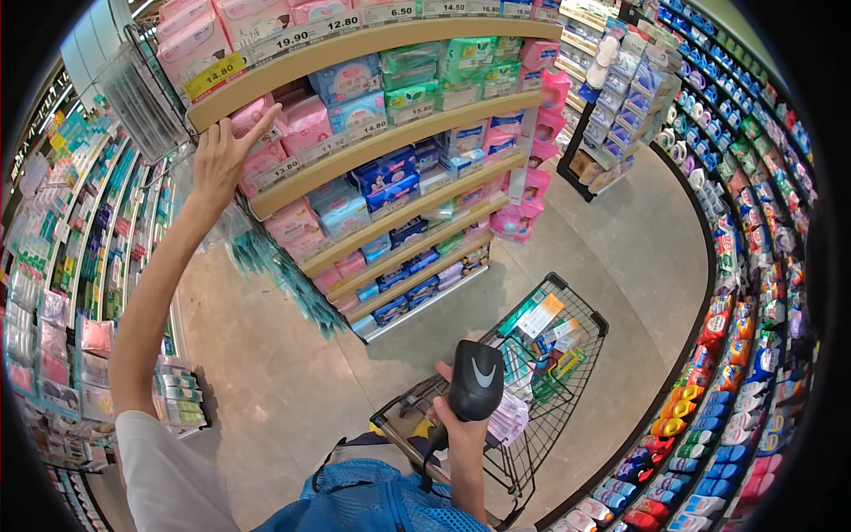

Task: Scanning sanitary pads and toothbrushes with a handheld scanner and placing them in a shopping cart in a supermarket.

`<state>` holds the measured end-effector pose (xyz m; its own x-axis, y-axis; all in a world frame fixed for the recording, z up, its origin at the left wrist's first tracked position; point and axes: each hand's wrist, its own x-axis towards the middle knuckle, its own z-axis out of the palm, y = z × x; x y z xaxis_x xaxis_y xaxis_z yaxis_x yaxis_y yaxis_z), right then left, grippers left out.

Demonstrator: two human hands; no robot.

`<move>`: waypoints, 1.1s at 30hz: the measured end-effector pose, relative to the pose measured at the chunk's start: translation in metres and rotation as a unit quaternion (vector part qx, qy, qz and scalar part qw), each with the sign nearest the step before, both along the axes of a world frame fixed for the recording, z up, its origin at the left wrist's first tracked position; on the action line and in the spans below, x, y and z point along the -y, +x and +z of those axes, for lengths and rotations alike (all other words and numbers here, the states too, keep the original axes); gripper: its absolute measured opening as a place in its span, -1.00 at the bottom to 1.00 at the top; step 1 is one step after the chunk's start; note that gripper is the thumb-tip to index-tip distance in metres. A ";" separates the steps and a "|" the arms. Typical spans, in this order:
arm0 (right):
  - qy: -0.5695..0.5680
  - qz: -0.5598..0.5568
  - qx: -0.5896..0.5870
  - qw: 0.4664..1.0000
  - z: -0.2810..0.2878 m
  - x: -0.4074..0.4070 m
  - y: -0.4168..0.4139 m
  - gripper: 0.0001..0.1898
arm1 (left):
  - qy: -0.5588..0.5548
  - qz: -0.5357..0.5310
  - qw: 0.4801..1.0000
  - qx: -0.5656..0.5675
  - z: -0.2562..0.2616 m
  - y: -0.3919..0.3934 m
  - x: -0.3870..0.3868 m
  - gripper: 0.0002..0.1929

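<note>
My left hand (223, 156) is raised to the left end of a stocked shelf, just under its wooden front rail (372, 56). The thumb points away from the fingers, towards pink soft packs (307, 123); I see nothing held in it. In my right hand (462, 429) is a black handheld barcode scanner (476, 382), its rounded head facing up. Below and beyond the scanner stands a black wire shopping cart (577, 346). Inside it lie pale purple packs (508, 419), a green-and-yellow pack (568, 364) and other packaged goods.
Pads in blue and green packs (352, 90) fill the tiers ahead. Pink bags (522, 216) hang at the unit's right end. A display stand (615, 120) is beyond. Curved shelves of bottles (718, 399) line the right. A wire rack (143, 100) juts out at left.
</note>
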<state>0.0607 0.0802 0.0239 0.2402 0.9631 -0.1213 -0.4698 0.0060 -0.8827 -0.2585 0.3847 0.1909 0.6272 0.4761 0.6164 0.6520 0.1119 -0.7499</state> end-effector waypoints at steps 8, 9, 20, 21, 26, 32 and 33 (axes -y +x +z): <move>0.008 0.016 -0.011 1.000 -0.001 0.000 -0.005 -0.39 | -0.031 0.161 0.983 -0.082 -0.003 0.005 -0.008 -0.38; -0.002 0.018 -0.005 1.000 -0.001 0.001 -0.004 -0.39 | -0.032 0.191 0.977 -0.085 -0.004 0.005 -0.012 -0.44; -0.017 -0.060 0.062 0.996 -0.025 0.017 0.021 -0.60 | -0.264 -0.015 0.959 0.100 -0.036 -0.034 -0.035 -0.31; 0.013 -0.078 0.098 0.992 -0.031 0.017 0.025 -0.61 | -0.265 -0.022 0.955 0.131 -0.040 -0.029 -0.027 -0.24; -0.107 -0.080 0.111 0.985 -0.047 0.049 0.038 -0.61 | -0.317 -0.058 0.905 0.277 -0.111 0.037 0.068 -0.30; -0.207 -0.143 0.282 0.926 -0.047 0.099 0.057 -0.58 | -0.710 -0.197 0.550 0.394 -0.283 0.153 0.259 -0.40; -0.233 -0.159 0.300 0.911 -0.051 0.109 0.060 -0.60 | -0.728 -0.247 0.494 0.407 -0.302 0.163 0.278 -0.47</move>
